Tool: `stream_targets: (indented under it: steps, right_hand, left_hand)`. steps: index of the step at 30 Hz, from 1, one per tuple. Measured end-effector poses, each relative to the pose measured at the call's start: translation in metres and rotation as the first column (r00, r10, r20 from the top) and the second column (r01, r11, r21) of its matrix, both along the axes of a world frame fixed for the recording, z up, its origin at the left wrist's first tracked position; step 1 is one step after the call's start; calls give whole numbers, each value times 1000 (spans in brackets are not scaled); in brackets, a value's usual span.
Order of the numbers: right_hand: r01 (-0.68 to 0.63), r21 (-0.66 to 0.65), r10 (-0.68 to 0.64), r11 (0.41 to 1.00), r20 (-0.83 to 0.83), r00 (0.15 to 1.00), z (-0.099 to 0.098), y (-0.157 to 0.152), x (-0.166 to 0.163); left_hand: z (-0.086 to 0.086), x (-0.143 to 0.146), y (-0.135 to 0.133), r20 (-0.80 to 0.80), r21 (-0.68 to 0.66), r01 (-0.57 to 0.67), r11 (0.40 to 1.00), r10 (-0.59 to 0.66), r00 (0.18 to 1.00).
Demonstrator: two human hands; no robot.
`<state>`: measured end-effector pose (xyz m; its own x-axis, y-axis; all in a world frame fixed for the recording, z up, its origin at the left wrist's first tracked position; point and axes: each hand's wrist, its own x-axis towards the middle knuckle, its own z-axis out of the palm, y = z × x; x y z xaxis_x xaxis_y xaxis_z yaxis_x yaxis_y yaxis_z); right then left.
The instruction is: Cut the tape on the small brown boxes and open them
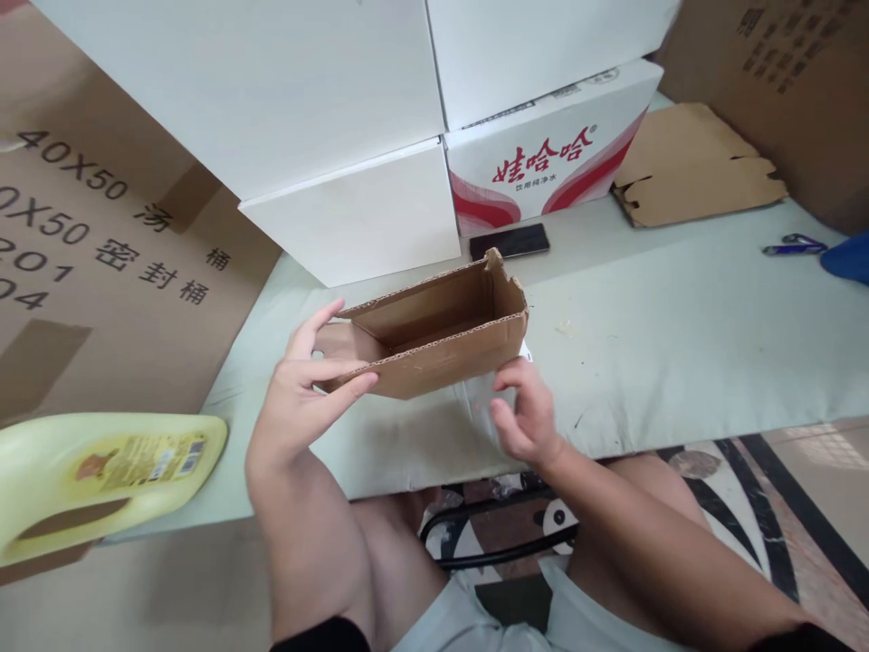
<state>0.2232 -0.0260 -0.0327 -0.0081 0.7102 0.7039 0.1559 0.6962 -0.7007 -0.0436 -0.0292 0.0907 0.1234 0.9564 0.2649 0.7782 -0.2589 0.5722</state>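
Note:
A small brown cardboard box (pixel 448 362) is tilted above the table, its top uncovered and its inside visible, with nothing to be seen in it. My left hand (pixel 305 380) grips its left end, fingers and thumb spread across the side walls. Beside the lower right corner is my right hand (pixel 526 412), its fingers curled and the thumb apart from the index finger. Nothing shows between them; whether a finger touches the box is unclear. A bit of white shows behind the box near that hand.
White cartons (pixel 367 217) stand along the back, one with red printing (pixel 536 172). A dark phone (pixel 509 242) lies before them. Flattened cardboard (pixel 699 172) and a purple-blue object (pixel 794 245) lie right. A yellow jug (pixel 136 462) and large brown carton (pixel 128 208) are left.

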Motion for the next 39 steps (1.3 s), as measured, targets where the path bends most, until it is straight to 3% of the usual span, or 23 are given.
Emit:
stream_targets:
  steps: [4,7,10,13,17,23,26,31,35,39]
  right_hand:
    - [107,-1,-106,994,-75,991,19,19,28]
    - [164,-17,-165,986,-72,984,45,36,39]
    - [98,-14,-98,995,17,995,73,48,45]
    - [-42,-39,47,998,163,985,88,52,49]
    - [-141,-83,160,986,292,943,84,47,52]
    - [-20,-121,53,992,274,960,68,40,55]
    - [6,-121,23,993,237,971,64,41,60]
    - [-45,-151,73,987,182,981,61,42,64]
    - [-82,-191,116,978,170,979,64,38,60]
    - [-123,-209,160,970,172,972,66,33,55]
  left_hand:
    - [2,-13,-8,-13,14,43,999,-43,999]
    - [5,-20,-16,-14,22,61,998,-61,998]
    - [6,-19,-19,20,-3,113,994,-113,993]
    - [3,-15,-18,74,7,153,988,-153,985]
    - [-2,-9,-14,116,40,162,986,-165,979]
    - [-2,-7,-14,144,63,161,985,-169,975]
    - [-7,-5,-9,294,111,140,984,-167,941]
    - [-25,6,9,582,214,26,976,-149,799]
    - [-33,13,18,605,159,-21,987,-81,792]
    - [-35,12,19,601,106,27,994,-85,795]
